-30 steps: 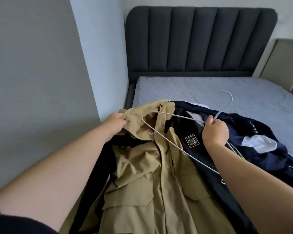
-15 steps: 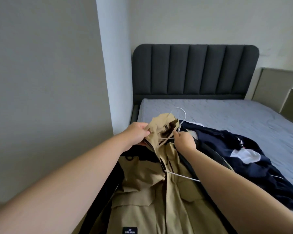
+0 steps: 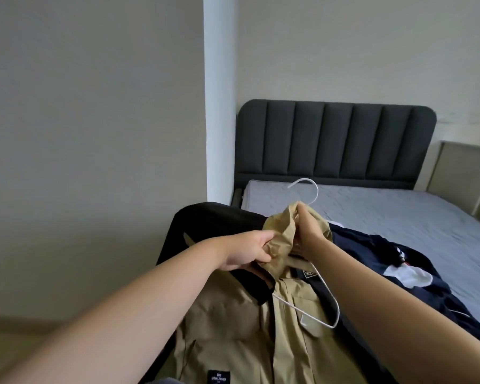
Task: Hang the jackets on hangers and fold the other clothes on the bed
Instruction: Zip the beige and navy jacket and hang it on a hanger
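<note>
A tan jacket (image 3: 233,322) with black lining is held up off the bed in front of me. My left hand (image 3: 250,252) grips the bunched tan collar from the left. My right hand (image 3: 306,231) pinches the collar fabric at the neck of a white wire hanger (image 3: 312,310). The hanger's hook rises above the collar, and one shoulder loop pokes out over the jacket's chest. A navy and white garment (image 3: 416,275) lies crumpled on the bed to the right.
The grey mattress (image 3: 399,212) stretches back to a dark padded headboard (image 3: 336,139). A white wall corner (image 3: 219,106) stands close on the left. A beige cabinet (image 3: 466,167) sits at the far right.
The jacket has been lifted higher off the bed. My right hand went from the hanger's neck out at the right to the collar, beside my left hand. The view tilted upward.
</note>
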Demonstrator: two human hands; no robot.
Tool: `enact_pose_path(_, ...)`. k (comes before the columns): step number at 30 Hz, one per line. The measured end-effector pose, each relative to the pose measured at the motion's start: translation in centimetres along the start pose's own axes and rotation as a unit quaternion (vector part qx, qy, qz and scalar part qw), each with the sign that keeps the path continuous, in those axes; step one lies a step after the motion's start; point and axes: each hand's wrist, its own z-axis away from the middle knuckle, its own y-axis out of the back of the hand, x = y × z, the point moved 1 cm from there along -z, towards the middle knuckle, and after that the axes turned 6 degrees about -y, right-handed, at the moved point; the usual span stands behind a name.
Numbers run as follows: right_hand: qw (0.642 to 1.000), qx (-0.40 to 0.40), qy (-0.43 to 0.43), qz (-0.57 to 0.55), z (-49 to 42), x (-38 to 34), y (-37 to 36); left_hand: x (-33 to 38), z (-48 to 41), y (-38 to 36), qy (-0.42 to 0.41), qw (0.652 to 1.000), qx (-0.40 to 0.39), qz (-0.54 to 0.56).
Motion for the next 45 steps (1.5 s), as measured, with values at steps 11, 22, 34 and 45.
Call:
enact_pose_path(11,0.922,0.039,0.231,0.309,6.2,-3.3,-2.3,-0.7,4.6,3.2,0.015,0.92,0.362,-0.147)
enact_pose_path(22,0.864,0.059,0.213,0.453,8.2,-4.9,-4.0,1.9,6.9,4.5,-0.135,0.646,0.52,-0.542)
enact_pose_path(34,0.855,0.02,0.223,0.469,8.3,-4.5,-5.5,-1.6,4.1,2.4,-0.082,0.64,0.33,-0.689)
enact_pose_path(45,0.841,0.227,0.381,0.309,3.0,1.8,0.3,-4.8,3.7,5.7,0.027,0.74,0.463,-0.487)
